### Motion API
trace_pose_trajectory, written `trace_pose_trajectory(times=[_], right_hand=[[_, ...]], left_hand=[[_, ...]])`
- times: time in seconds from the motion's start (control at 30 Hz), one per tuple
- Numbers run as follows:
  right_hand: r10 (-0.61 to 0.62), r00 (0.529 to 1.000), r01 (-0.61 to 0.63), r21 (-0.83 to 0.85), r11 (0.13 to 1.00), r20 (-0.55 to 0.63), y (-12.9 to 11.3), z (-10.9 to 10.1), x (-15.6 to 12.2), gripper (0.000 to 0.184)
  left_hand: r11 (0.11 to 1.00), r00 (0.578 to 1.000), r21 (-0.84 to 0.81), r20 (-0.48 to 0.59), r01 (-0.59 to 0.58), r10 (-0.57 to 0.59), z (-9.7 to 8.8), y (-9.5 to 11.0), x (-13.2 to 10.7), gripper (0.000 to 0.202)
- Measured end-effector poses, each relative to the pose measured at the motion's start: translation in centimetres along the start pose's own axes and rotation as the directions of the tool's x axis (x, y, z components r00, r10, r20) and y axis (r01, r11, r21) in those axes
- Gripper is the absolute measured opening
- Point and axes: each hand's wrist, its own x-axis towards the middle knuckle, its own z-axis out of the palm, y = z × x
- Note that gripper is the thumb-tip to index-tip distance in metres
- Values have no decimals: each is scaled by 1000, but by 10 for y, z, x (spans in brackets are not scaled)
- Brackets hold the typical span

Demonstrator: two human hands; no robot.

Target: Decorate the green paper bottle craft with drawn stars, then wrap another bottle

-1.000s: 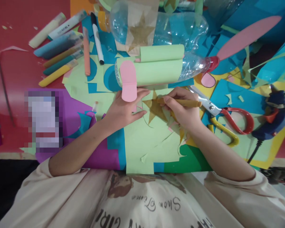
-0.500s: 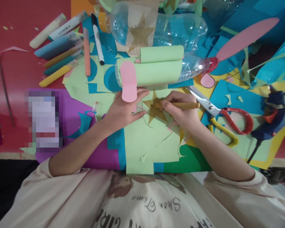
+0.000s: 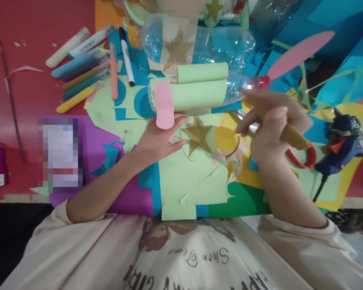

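Observation:
My left hand [image 3: 159,139] lies flat with fingers spread on light green paper [image 3: 193,177], just left of a gold star [image 3: 198,135]. Its fingertips reach a pink paper flap [image 3: 163,104] on a plastic bottle wrapped in green paper [image 3: 196,90]. My right hand [image 3: 270,125] is lifted to the right of the star, blurred by motion, and closed round a gold marker [image 3: 292,137]. A yellow paper circle [image 3: 226,139] lies between the star and that hand.
Several markers [image 3: 81,76] lie at the upper left on the red surface. A clear bottle with a gold star [image 3: 193,40] lies behind. Red-handled scissors [image 3: 305,159] and a blue glue gun [image 3: 345,141] sit at the right among paper scraps.
My right hand has lifted off the star and swung right and up with the gold marker, uncovering the yellow circle. My left hand has stayed in place.

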Motion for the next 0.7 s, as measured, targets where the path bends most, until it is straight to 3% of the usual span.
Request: trace_pose_trajectory(times=[0.07,0.1,0.2,0.27,0.5,0.7], right_hand=[[-114,993,106,-178,978,-35,3,-12,11,22],[-135,990,139,-235,962,34,5,-17,17,14],[-41,947,160,-355,921,319,13,-27,28,35],[50,917,138,-431,892,396,17,-29,31,41],[38,937,170,-548,819,348,29,-26,30,37],[-1,954,113,-356,928,300,15,-22,20,39]], left_hand=[[1000,1000,10,-8,-6,6,1,0,0,50],[1000,1000,14,-14,-9,9,1,0,1,49],[1000,999,15,-24,-22,22,0,1,2,45],[999,999,18,-36,-26,26,-2,2,2,42],[998,991,57,-131,-29,37,-1,1,2,38],[985,939,39,-297,-170,174,-4,8,-4,33]])
